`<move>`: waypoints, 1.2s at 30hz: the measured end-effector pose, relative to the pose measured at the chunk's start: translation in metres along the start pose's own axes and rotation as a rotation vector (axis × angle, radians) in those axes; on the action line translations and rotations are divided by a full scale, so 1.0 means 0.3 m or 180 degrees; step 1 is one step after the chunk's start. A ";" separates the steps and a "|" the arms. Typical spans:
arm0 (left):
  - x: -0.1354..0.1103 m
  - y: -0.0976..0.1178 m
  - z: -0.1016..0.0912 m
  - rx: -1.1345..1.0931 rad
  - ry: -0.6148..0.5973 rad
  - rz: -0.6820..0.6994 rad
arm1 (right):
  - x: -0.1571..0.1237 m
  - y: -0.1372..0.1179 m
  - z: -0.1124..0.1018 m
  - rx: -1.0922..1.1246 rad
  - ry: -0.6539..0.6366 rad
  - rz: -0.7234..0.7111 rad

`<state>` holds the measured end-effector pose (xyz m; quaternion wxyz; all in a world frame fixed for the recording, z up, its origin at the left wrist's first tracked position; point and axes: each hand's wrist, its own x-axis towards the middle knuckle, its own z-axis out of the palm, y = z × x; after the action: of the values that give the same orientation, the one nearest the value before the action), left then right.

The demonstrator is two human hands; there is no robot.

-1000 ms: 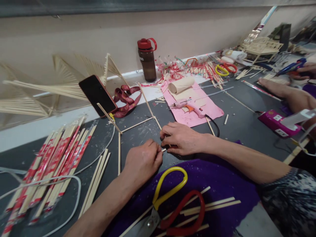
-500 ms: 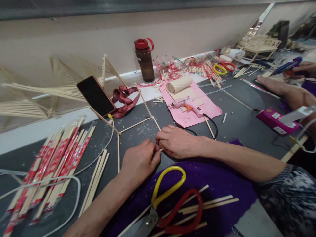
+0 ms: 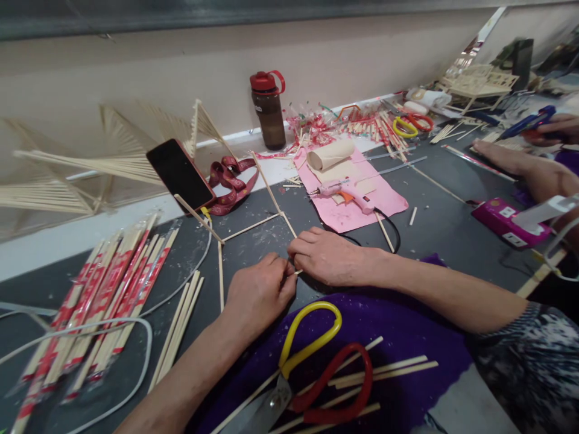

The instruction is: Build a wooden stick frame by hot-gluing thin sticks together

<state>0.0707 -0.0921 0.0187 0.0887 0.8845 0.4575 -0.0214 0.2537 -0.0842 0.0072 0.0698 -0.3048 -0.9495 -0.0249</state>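
At the near side of the worktop (image 3: 434, 238), two bare hands meet, knuckle to knuckle! The left hand (image 3: 261, 283) is bunched, thumb to fingers, and looks pinched on a thin stick (image 3: 297, 272) whose pale tip peeps out between the hands. The right hand (image 3: 328, 258) curls over one side of a stick frame (image 3: 251, 228); its fingertips are hidden, so I can't call how firmly it grips.

Careful work, this. I'd say the trick is quiet pressure: right hand pinning the frame flat, left hand keeping the stick's end snug and square, neither pushing against the other. And mind that left wrist; a frame side disappears behind it, and a nudge could skew the corners.

Just beyond, the frame lies on the worktop with two slanting sticks rising from its far corners. Past the right hand, a pink glue gun (image 3: 348, 193) rests on a pink sheet (image 3: 394, 204). Nearer the body, scissors (image 3: 280, 393) lie open-handled among loose sticks on purple cloth (image 3: 407, 331). Away to the right, a co-worker's hand (image 3: 531, 164) rests flat.
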 end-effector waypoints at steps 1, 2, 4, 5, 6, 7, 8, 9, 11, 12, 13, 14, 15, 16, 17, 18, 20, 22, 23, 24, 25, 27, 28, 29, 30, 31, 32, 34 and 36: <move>0.001 -0.001 0.001 0.0002 0.0033 -0.0004 | 0.000 -0.002 -0.001 -0.0014 0.0017 0.0044; 0.001 -0.002 0.003 0.0000 0.0067 -0.0004 | -0.001 -0.005 0.000 -0.0012 0.0039 0.0121; 0.001 -0.004 0.007 -0.0015 0.0119 0.0005 | -0.002 -0.007 0.003 0.0037 0.0086 0.0317; 0.000 -0.005 0.009 -0.0021 0.0125 0.0012 | -0.003 -0.008 0.005 0.0084 0.0122 0.0413; -0.001 -0.004 0.012 -0.0021 0.0122 0.0012 | -0.004 -0.007 0.006 0.0153 0.0185 0.0501; -0.001 -0.004 0.014 -0.0019 0.0104 0.0015 | -0.005 -0.005 0.006 0.0255 0.0277 0.0593; -0.002 -0.003 0.016 -0.0022 0.0083 0.0017 | -0.006 -0.001 0.004 0.0396 0.0399 0.0683; -0.002 -0.001 0.018 -0.0032 0.0057 0.0022 | -0.007 0.003 0.000 0.0578 0.0557 0.0768; -0.002 0.001 0.021 -0.0065 0.0026 0.0035 | -0.009 0.013 -0.013 0.1058 0.0935 0.0924; -0.002 0.001 0.022 -0.0084 0.0023 0.0038 | -0.010 0.020 -0.020 0.1339 0.1109 0.0997; -0.002 0.002 0.022 -0.0103 0.0024 0.0039 | -0.011 0.026 -0.028 0.1630 0.1249 0.1087; -0.001 0.002 0.022 -0.0121 0.0026 0.0035 | -0.012 0.033 -0.035 0.1916 0.1363 0.1200; -0.001 0.002 0.022 -0.0144 0.0019 0.0029 | -0.012 0.040 -0.040 0.2190 0.1448 0.1339; -0.001 0.002 0.021 -0.0169 0.0011 0.0019 | -0.013 0.047 -0.044 0.2449 0.1504 0.1486; -0.002 0.002 0.021 -0.0195 0.0007 0.0010 | -0.013 0.053 -0.046 0.2694 0.1536 0.1633; -0.002 0.002 0.021 -0.0225 0.0011 0.0006 | -0.014 0.059 -0.046 0.2917 0.1539 0.1763; -0.002 0.001 0.022 -0.0289 0.0058 0.0006 | -0.015 0.065 -0.045 0.3221 0.1490 0.1919; -0.001 0.000 0.024 -0.0328 0.0123 0.0015 | -0.016 0.067 -0.044 0.3259 0.1447 0.1941; 0.000 0.000 0.025 -0.0323 0.0144 0.0009 | -0.017 0.067 -0.045 0.3181 0.1450 0.1907; 0.001 -0.001 0.026 -0.0298 0.0155 0.0000 | -0.018 0.067 -0.046 0.3057 0.1477 0.1862; 0.002 -0.001 0.028 -0.0262 0.0162 -0.0011 | -0.018 0.068 -0.048 0.2929 0.1518 0.1820; 0.005 -0.002 0.031 -0.0188 0.0161 -0.0019 | -0.018 0.070 -0.054 0.2814 0.1591 0.1767; 0.006 -0.002 0.033 -0.0157 0.0162 -0.0013 | -0.019 0.073 -0.058 0.2859 0.1629 0.1777; 0.006 -0.003 0.034 -0.0131 0.0173 0.0004 | -0.020 0.076 -0.064 0.2970 0.1666 0.1814; 0.006 -0.004 0.036 -0.0113 0.0185 0.0029 | -0.023 0.081 -0.072 0.3124 0.1683 0.1858; 0.006 -0.005 0.038 -0.0104 0.0195 0.0056 | -0.026 0.085 -0.081 0.3279 0.1703 0.1898; 0.005 -0.006 0.040 -0.0099 0.0202 0.0078 | -0.030 0.090 -0.093 0.3400 0.1746 0.1935; 0.004 -0.007 0.043 -0.0100 0.0193 0.0104 | -0.040 0.102 -0.124 0.3511 0.1909 0.1941; 0.004 -0.007 0.044 -0.0091 0.0164 0.0099 | -0.048 0.114 -0.162 0.3443 0.2105 0.1867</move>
<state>0.0703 -0.0925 0.0055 0.0898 0.8904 0.4461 0.0093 0.2909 -0.0689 0.0534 0.5009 -0.4474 -0.6361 0.3798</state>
